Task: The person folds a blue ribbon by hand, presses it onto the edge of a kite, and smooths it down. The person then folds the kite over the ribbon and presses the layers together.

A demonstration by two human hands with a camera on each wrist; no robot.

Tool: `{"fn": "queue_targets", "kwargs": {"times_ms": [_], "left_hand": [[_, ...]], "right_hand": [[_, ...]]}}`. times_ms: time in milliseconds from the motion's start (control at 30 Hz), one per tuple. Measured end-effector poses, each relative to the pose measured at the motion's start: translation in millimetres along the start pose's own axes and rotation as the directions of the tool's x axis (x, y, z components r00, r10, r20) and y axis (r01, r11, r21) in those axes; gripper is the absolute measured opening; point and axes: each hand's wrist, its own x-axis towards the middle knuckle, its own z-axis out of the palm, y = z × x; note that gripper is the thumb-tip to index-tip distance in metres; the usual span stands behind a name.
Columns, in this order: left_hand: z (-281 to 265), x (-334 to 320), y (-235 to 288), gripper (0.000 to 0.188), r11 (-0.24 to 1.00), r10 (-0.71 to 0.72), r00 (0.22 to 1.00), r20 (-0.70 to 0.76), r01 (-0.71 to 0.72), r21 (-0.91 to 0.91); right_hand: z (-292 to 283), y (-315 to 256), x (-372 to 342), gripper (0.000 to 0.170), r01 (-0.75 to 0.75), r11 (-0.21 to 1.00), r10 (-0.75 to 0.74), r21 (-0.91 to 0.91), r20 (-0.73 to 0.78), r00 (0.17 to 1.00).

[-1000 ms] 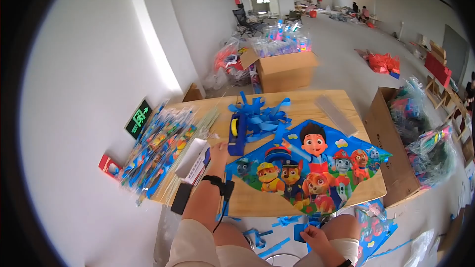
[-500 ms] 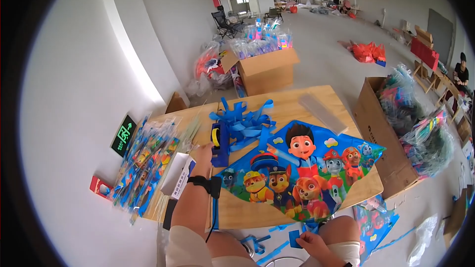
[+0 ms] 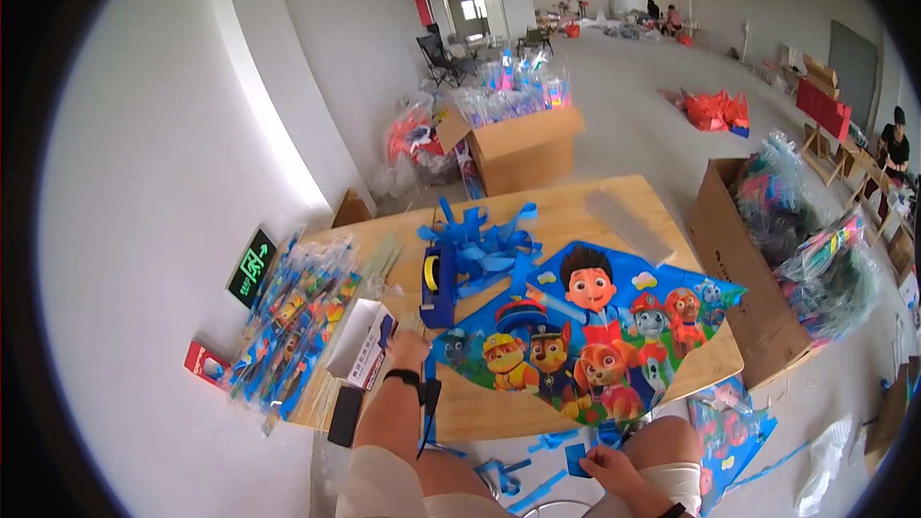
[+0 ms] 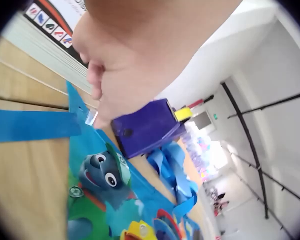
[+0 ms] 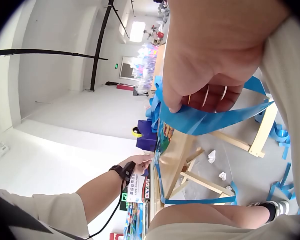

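Blue ribbon (image 5: 205, 120) pinched in the right grip (image 5: 215, 65), left grip (image 4: 122, 70) partly hidden, hold unclear

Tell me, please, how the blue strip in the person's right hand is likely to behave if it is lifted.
The blue strip will probably be floppy, since it bends in a curve below the right hand. It looks thin, so it should be light. It may tangle, judging by the looped heap of similar ribbons on the table.
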Motion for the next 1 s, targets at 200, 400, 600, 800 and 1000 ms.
{"fn": "queue_targets", "kwargs": {"times_ms": [200,400,600,800,1000], "left_hand": [[-56.4,-102.0,28.1,0.039,0.090,0.437,0.885,0.159,0.133,-0.987],[-160.4,-274.9,64.0,0.041,-0.100,0.737,0.676,0.003,0.114,-0.988],[-179.5,-344.5,67.1,0.028,-0.218,0.711,0.679,-0.183,-0.035,-0.975],[-170.7,-372.5,52.5,0.025,0.064,0.510,0.781,-0.361,-0.453,-0.889],[-186.4,-389.4,43.2,0.039,0.432,0.348,0.712,-0.610,-0.700,-0.569]], "right_hand": [[-8.6,-41.4,-19.5,0.016,0.498,0.866,-0.489,-0.039,0.136,0.861],[7.0,-160.5,-60.2,0.014,0.695,0.719,-0.693,-0.013,0.071,0.718],[19.7,-158.3,-92.9,0.012,0.601,0.721,-0.669,0.345,0.122,0.733],[33.6,-156.9,-122.6,0.011,0.444,0.801,-0.542,0.400,0.173,0.822],[44.6,-160.3,-126.5,0.015,0.415,0.824,-0.526,0.387,0.250,0.813]]}}
